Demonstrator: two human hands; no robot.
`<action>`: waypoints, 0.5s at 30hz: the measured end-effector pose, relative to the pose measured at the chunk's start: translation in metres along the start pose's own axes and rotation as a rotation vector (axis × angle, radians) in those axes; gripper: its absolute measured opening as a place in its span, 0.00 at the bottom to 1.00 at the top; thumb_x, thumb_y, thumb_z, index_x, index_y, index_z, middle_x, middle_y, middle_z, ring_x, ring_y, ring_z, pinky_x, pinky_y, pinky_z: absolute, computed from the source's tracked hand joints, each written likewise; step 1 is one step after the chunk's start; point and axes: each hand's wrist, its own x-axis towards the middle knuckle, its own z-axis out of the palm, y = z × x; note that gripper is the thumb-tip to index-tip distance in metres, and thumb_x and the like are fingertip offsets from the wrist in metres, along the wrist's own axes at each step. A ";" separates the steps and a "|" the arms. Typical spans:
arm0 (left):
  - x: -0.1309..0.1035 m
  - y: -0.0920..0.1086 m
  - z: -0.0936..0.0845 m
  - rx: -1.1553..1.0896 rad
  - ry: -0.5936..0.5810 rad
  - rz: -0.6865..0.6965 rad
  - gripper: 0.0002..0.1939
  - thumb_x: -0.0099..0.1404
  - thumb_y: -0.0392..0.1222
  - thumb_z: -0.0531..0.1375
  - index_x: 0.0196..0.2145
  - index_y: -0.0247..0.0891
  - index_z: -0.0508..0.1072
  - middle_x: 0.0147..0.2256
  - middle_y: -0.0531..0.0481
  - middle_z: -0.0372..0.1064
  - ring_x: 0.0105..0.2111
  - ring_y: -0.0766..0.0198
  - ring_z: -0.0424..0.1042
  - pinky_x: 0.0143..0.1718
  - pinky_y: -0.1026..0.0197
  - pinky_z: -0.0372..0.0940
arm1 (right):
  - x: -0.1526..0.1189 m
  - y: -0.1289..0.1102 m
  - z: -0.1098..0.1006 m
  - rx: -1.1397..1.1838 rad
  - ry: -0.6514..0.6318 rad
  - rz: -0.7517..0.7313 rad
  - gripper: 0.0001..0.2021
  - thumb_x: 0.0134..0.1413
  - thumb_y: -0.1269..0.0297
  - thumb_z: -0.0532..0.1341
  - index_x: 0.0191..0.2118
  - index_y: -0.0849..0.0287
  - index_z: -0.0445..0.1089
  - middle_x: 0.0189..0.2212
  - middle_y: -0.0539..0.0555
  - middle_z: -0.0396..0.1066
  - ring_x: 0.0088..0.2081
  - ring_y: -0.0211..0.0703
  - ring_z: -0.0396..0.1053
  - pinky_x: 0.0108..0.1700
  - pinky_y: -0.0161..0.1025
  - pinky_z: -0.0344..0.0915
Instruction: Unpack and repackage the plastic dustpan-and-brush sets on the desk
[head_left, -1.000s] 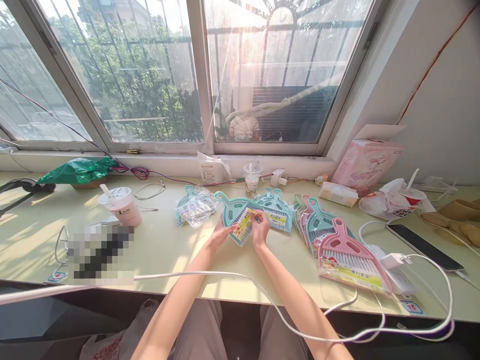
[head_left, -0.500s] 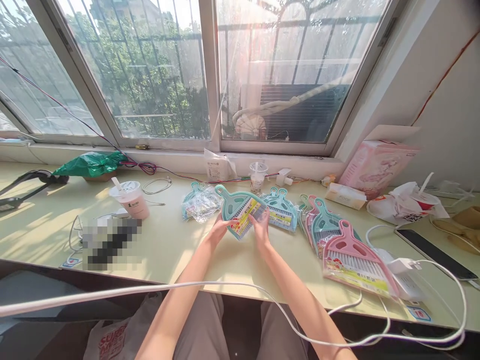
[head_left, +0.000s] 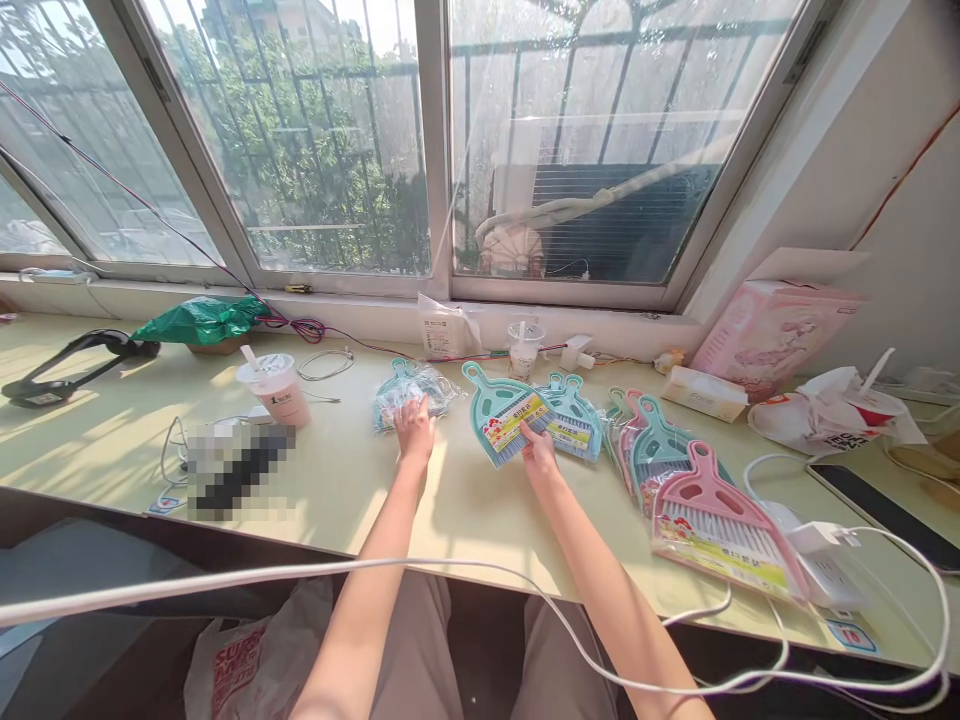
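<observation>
My right hand (head_left: 538,450) is closed on the lower right edge of a teal dustpan-and-brush set (head_left: 504,415) with a yellow label, its handle tilted to the upper left. To the left, my left hand (head_left: 414,430) rests against the near side of another teal set in crinkled clear wrap (head_left: 431,385); its fingers look slightly apart and partly cover that packet. Just behind the held set lies another teal dustpan set (head_left: 576,425), partly overlapped by it. Several more wrapped sets lie to the right, a pink dustpan set (head_left: 720,530) in front.
A pink drink cup (head_left: 276,390) stands at left, near a green plastic bag (head_left: 202,318). Another clear cup (head_left: 525,350) is by the window. At right are a tissue pack (head_left: 705,392), a phone (head_left: 885,515) and a white charger (head_left: 825,537). A white cable (head_left: 300,572) crosses low in front.
My left hand has let go of the teal dustpan set and moved left onto the wrapped one. My right hand keeps its hold. The view has shifted slightly.
</observation>
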 end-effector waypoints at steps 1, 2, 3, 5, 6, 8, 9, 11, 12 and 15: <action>0.002 -0.004 -0.003 0.021 -0.012 -0.017 0.07 0.57 0.36 0.69 0.35 0.44 0.80 0.55 0.38 0.74 0.70 0.40 0.51 0.75 0.44 0.29 | 0.001 0.000 0.000 -0.004 0.009 0.008 0.17 0.37 0.64 0.75 0.34 0.53 0.69 0.39 0.55 0.82 0.55 0.56 0.78 0.57 0.51 0.79; 0.002 -0.006 -0.006 0.044 -0.024 -0.030 0.05 0.58 0.35 0.68 0.31 0.44 0.79 0.51 0.38 0.76 0.69 0.40 0.55 0.74 0.44 0.29 | 0.002 -0.001 0.000 -0.005 0.019 0.015 0.16 0.38 0.65 0.75 0.34 0.52 0.69 0.39 0.55 0.82 0.54 0.55 0.78 0.56 0.51 0.79; 0.002 -0.007 -0.007 0.068 -0.025 -0.034 0.06 0.58 0.33 0.66 0.28 0.44 0.77 0.48 0.37 0.76 0.67 0.40 0.58 0.74 0.44 0.30 | 0.002 -0.002 0.001 -0.005 0.031 0.022 0.16 0.38 0.66 0.74 0.33 0.52 0.70 0.39 0.55 0.82 0.54 0.55 0.79 0.56 0.51 0.79; 0.001 -0.004 -0.007 0.129 -0.004 -0.025 0.08 0.60 0.32 0.64 0.27 0.44 0.77 0.44 0.37 0.77 0.64 0.39 0.62 0.73 0.43 0.34 | 0.002 -0.004 0.002 0.006 0.044 0.030 0.14 0.39 0.67 0.73 0.34 0.52 0.71 0.39 0.54 0.82 0.53 0.55 0.79 0.56 0.51 0.79; -0.001 -0.001 -0.006 0.172 0.008 -0.015 0.08 0.61 0.32 0.64 0.28 0.44 0.77 0.44 0.37 0.78 0.62 0.39 0.64 0.73 0.43 0.37 | 0.001 -0.006 0.003 0.017 0.046 0.034 0.14 0.40 0.69 0.73 0.34 0.52 0.71 0.40 0.54 0.82 0.53 0.54 0.79 0.56 0.51 0.79; -0.003 0.005 -0.004 0.266 0.021 0.012 0.09 0.63 0.31 0.62 0.31 0.44 0.79 0.44 0.37 0.78 0.59 0.40 0.67 0.70 0.41 0.44 | -0.002 -0.010 0.004 0.033 0.034 0.045 0.14 0.40 0.70 0.72 0.35 0.53 0.72 0.40 0.54 0.82 0.52 0.54 0.80 0.56 0.50 0.79; -0.004 0.007 -0.003 0.317 0.023 0.029 0.10 0.64 0.31 0.60 0.33 0.44 0.79 0.44 0.38 0.79 0.57 0.41 0.68 0.69 0.40 0.46 | -0.004 -0.013 0.004 0.036 0.024 0.052 0.14 0.40 0.71 0.73 0.35 0.54 0.73 0.40 0.54 0.83 0.52 0.54 0.80 0.56 0.50 0.79; -0.005 0.011 -0.002 0.415 0.040 0.070 0.15 0.65 0.27 0.56 0.32 0.43 0.79 0.44 0.40 0.80 0.54 0.44 0.71 0.69 0.40 0.49 | -0.007 -0.018 0.004 0.037 0.002 0.068 0.14 0.41 0.71 0.73 0.36 0.54 0.74 0.39 0.54 0.83 0.52 0.54 0.80 0.56 0.49 0.79; -0.005 0.011 -0.002 0.458 0.063 0.093 0.17 0.64 0.25 0.54 0.31 0.43 0.78 0.44 0.42 0.80 0.54 0.46 0.72 0.69 0.39 0.49 | -0.008 -0.020 0.004 0.039 -0.010 0.074 0.14 0.41 0.72 0.74 0.36 0.55 0.74 0.38 0.54 0.83 0.52 0.54 0.80 0.56 0.48 0.79; -0.003 0.012 -0.006 0.543 0.149 0.171 0.21 0.60 0.20 0.51 0.25 0.42 0.75 0.50 0.48 0.80 0.60 0.50 0.70 0.73 0.34 0.40 | -0.009 -0.025 0.003 0.064 -0.009 0.084 0.14 0.42 0.74 0.73 0.38 0.56 0.75 0.38 0.53 0.83 0.52 0.52 0.80 0.56 0.45 0.79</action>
